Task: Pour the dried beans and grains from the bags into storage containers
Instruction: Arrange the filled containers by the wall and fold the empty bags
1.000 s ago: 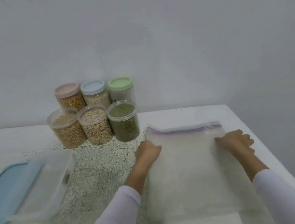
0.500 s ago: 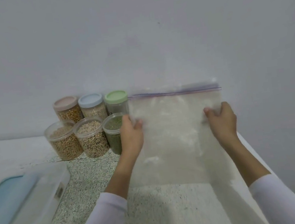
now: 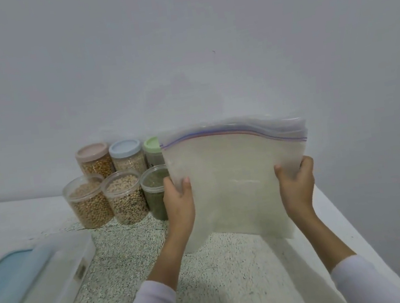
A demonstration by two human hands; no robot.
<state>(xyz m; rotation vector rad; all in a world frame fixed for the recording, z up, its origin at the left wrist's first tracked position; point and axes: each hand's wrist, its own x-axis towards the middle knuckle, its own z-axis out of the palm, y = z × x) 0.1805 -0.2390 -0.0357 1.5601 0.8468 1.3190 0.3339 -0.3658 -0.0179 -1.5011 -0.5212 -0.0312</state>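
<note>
**A:** Hands first, what's each one doing?

**B:** left hand [image 3: 178,204] and right hand [image 3: 296,184] each pinch a side edge of the zip bag [image 3: 234,185], thumbs in front, fingers curled behind. It's held upright above the table's [image 3: 17,215] right edge.

**A:** and further back?

**B:** clear tub [image 3: 45,283] near the left edge, then six jars [image 3: 111,187] of beans and grains at the far edge by the wall.

The clear bag [image 3: 237,184] is showing a purple and red stripe. Behind the bag's left edge, jar lids are showing pink [image 3: 91,151], blue [image 3: 124,147] and green [image 3: 151,145]; the nearest jar [image 3: 157,192] is holding something dark green, possibly lentils.
</note>
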